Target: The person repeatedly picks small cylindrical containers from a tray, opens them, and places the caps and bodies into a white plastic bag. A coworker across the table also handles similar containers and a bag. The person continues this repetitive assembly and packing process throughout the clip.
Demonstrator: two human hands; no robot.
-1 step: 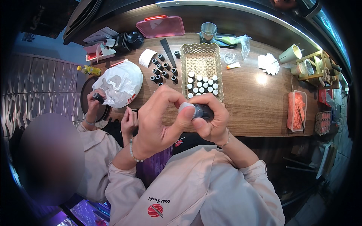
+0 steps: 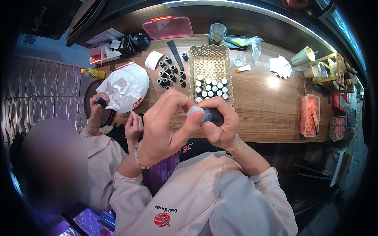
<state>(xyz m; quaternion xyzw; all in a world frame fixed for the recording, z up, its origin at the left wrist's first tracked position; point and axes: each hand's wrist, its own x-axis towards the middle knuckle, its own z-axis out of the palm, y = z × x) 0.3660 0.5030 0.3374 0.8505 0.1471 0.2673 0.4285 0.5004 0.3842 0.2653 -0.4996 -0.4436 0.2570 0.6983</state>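
Observation:
Between my hands is a small dark bottle (image 2: 213,116), tilted on its side. My right hand (image 2: 223,122) wraps its fingers and thumb round the body. My left hand (image 2: 167,125) pinches the white cap (image 2: 194,111) at the bottle's left end; whether the cap is fully seated cannot be seen. Just beyond my hands stands a woven basket (image 2: 190,67), its near half holding several small bottles with white caps (image 2: 210,94). Left of the basket, several dark bottles without white caps (image 2: 164,74) stand on the table.
At left a co-worker's hand (image 2: 96,107) holds a dark bottle beside a white plastic bag (image 2: 126,88). A pink lid (image 2: 169,28) and a clear cup (image 2: 217,32) stand at the back. A tub of orange food (image 2: 311,114) with chopsticks sits at right on the wooden table (image 2: 260,114).
The co-worker's hand with the dark bottle has shifted slightly to the left. My own hands hold nearly the same pose on the bottle and cap.

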